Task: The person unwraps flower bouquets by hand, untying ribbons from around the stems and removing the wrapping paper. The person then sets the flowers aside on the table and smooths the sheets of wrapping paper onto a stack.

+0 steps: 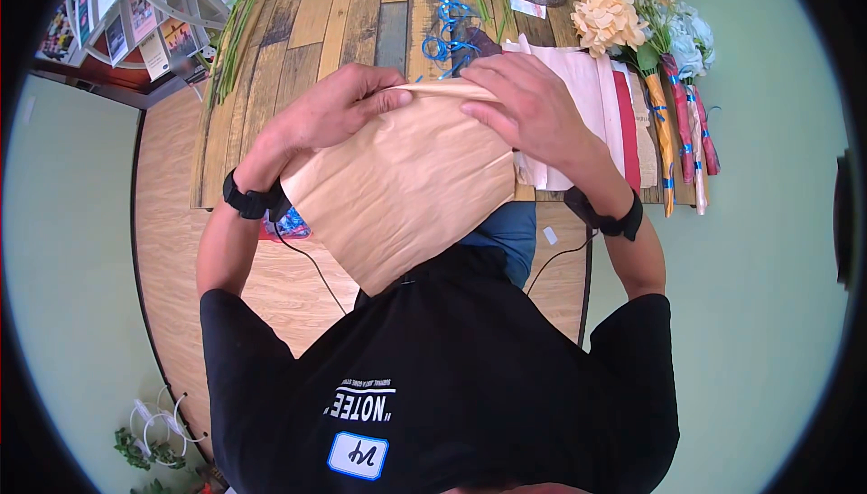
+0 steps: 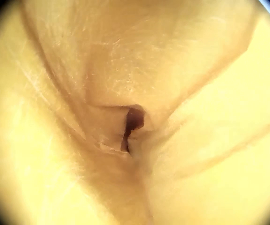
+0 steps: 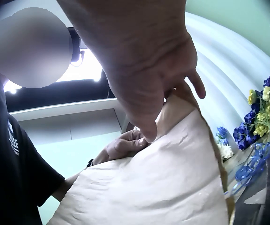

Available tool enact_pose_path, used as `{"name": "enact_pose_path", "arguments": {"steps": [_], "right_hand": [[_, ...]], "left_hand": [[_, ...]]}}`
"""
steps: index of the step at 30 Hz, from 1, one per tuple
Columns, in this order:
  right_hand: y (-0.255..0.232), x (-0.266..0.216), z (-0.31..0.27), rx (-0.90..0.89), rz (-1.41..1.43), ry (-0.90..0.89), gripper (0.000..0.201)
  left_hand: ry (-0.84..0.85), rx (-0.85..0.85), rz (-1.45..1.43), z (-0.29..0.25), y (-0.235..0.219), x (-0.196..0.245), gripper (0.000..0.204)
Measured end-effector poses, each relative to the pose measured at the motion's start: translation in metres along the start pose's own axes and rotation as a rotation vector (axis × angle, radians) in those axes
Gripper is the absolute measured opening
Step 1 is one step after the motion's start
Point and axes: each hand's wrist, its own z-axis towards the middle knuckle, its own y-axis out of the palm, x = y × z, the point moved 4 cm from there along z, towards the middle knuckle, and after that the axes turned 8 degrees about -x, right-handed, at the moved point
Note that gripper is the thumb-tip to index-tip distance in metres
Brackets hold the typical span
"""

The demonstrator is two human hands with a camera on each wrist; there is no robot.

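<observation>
A sheet of tan wrapping paper (image 1: pixel 406 178) hangs over the table's near edge, its top edge folded over. At the fold's left end, my left hand (image 1: pixel 348 106) pinches the paper between thumb and fingers. My right hand (image 1: pixel 533 106) grips the other end, thumb on the near side and fingers over the top. In the right wrist view the right hand (image 3: pixel 149 70) is close above the paper (image 3: pixel 158 183), with the left hand (image 3: pixel 121 146) farther along the edge. Creased paper (image 2: pixel 210 108) fills the left wrist view, around a small dark gap; no hand shows there.
Pale pink and red paper sheets (image 1: pixel 578 115) lie right of the hands on the wooden table (image 1: pixel 316 6). Curled blue ribbon (image 1: pixel 442 47) lies beyond the fold. Peach flowers (image 1: pixel 623 6) and wrapped stems (image 1: pixel 666 151) line the right edge; green stems (image 1: pixel 237 42) lie left.
</observation>
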Motion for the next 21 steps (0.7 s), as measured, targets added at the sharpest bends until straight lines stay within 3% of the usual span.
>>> {"name": "enact_pose_path", "arguments": {"steps": [2, 4, 5, 7, 11, 15, 19, 21], "right_hand": [[0.009, 0.009, -0.005, -0.043, 0.07, 0.033, 0.048], [0.015, 0.029, -0.011, 0.032, 0.51, 0.395, 0.052], [0.017, 0.034, -0.009, 0.031, 0.51, 0.399, 0.052], [0.029, 0.05, -0.009, 0.023, 1.012, 0.575, 0.057], [0.059, 0.054, -0.013, -0.136, 1.043, 0.773, 0.052], [0.105, 0.06, -0.027, -0.126, 0.905, 0.739, 0.044], [0.119, 0.048, -0.028, -0.226, 0.767, 0.798, 0.034], [0.12, 0.042, -0.024, -0.202, 0.708, 0.735, 0.029]], "left_hand": [[-0.059, -0.06, 0.077, 0.002, 0.0, -0.007, 0.037], [-0.057, -0.051, 0.021, 0.004, -0.001, -0.016, 0.037], [-0.059, -0.036, -0.03, 0.004, -0.002, -0.022, 0.038], [-0.057, -0.031, -0.061, 0.009, -0.005, -0.037, 0.038], [-0.147, 0.019, -0.262, 0.021, -0.015, -0.089, 0.037], [-0.248, 0.111, -0.368, 0.014, -0.02, -0.139, 0.032], [-0.261, 0.139, -0.34, 0.006, -0.021, -0.173, 0.03], [-0.281, 0.213, -0.39, -0.001, -0.022, -0.183, 0.027]]}}
